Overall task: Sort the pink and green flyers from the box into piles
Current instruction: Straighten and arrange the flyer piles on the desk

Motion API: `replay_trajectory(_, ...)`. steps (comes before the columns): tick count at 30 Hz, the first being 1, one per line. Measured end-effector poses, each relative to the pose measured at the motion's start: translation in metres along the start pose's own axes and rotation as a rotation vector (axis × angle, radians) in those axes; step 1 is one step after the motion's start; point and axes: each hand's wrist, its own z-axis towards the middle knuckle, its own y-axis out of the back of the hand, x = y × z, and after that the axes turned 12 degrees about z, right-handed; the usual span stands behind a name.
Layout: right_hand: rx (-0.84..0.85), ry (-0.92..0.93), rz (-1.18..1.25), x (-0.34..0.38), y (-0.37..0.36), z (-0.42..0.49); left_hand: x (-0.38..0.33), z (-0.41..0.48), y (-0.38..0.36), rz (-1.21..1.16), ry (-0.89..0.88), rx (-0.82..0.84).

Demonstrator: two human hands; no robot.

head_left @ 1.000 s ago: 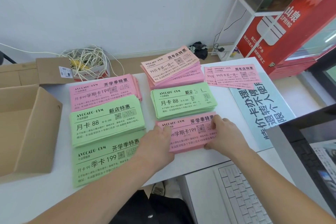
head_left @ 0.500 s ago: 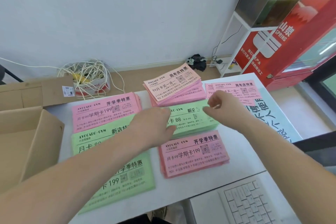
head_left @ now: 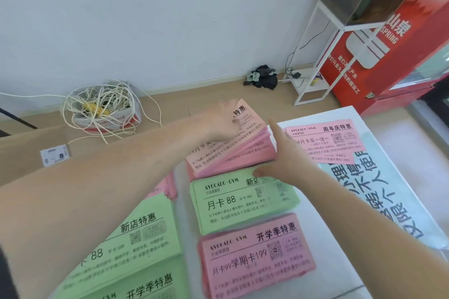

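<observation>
1. Both hands have shot forward off the near pink stack [head_left: 255,255] and now meet at the far pink stack [head_left: 233,153], at the back of the white worktop [head_left: 325,245].
2. Left hand [head_left: 222,120] is on top of that far stack. It's motion-blurred, so I cannot tell whether it grips the top sheet or just rests on it.
3. Right hand [head_left: 289,161] is spread wide and holds nothing, with straight fingers along the stack's right edge and the thumb along its near edge.
4. That far stack is fanned and skewed.
5. Just in front of it lies the middle green stack [head_left: 243,201], then the near pink one, and both lie flat.
6. Under the left forearm are the upper-left green stack [head_left: 145,233] and the lower-left green stack [head_left: 150,284]. A left pink stack [head_left: 171,183] peeks out beyond them, mostly hidden.
7. Loose pink flyers [head_left: 325,138] lie just right of the right hand, partly over a blue-and-white printed sheet [head_left: 369,192].
</observation>
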Motion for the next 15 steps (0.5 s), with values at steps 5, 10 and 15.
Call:
replay_trajectory(5, 0.035, 0.010, 0.093, -0.007, 0.004, 0.022, -0.002, 0.033, -0.005, -0.083, 0.055, 0.091)
replay_trajectory(10, 0.027, 0.012, 0.102, -0.011, 0.001, 0.027, 0.000, 0.035, -0.008, -0.060, -0.013, 0.096)
replay_trajectory(15, 0.003, 0.053, 0.113, -0.010, -0.001, 0.023, -0.010, 0.026, -0.014, -0.077, -0.091, 0.105)
